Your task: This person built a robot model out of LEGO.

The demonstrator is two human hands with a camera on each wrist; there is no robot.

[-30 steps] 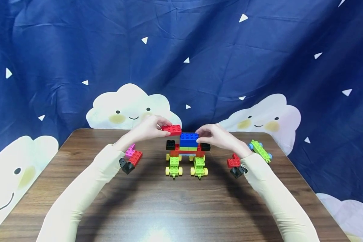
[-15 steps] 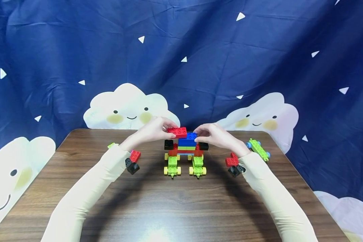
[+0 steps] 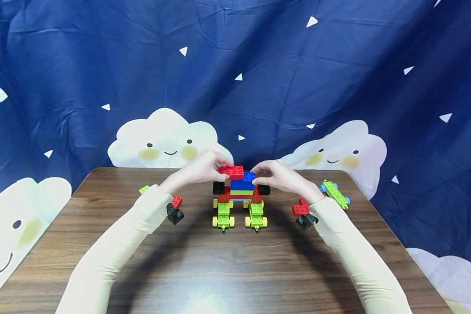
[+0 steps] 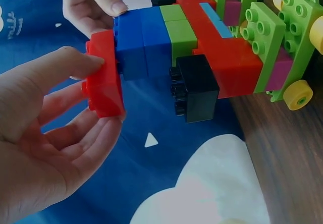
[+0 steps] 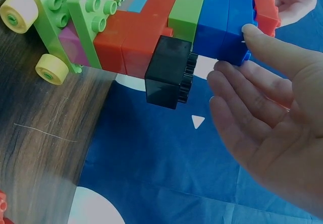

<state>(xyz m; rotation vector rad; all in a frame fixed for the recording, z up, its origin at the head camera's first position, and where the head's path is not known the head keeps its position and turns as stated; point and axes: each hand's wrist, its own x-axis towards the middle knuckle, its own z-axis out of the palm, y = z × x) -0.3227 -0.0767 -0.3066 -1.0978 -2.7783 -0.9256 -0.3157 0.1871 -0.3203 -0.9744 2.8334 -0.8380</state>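
My left hand (image 3: pixel 204 168) pinches a red brick (image 3: pixel 233 172) between thumb and fingers. This brick overhangs the left side of the stacked blue bricks (image 3: pixel 241 185); in the left wrist view it lies against the studs, and I cannot tell if it is pressed home. My right hand (image 3: pixel 280 176) grips the upper blue brick at its right end, thumb (image 5: pixel 257 35) on one side and fingertips underneath. Below the blue come a green layer (image 4: pixel 181 38), red bricks (image 4: pixel 234 67) and two protruding black bricks (image 3: pixel 218 188). Green bases with yellow wheels (image 3: pixel 223 216) carry the build on the table.
A green wheeled base with blue wheels (image 3: pixel 336 195) stands at the right. Loose red bricks (image 3: pixel 300 208) lie near the right wrist; another red brick (image 3: pixel 177 201) and a green piece (image 3: pixel 144 189) show by the left sleeve. A blue curtain (image 3: pixel 235 87) hangs behind the table.
My left hand has moved right with the red brick, from beside the blue bricks to over their left part. The right hand keeps its grip on the blue brick.
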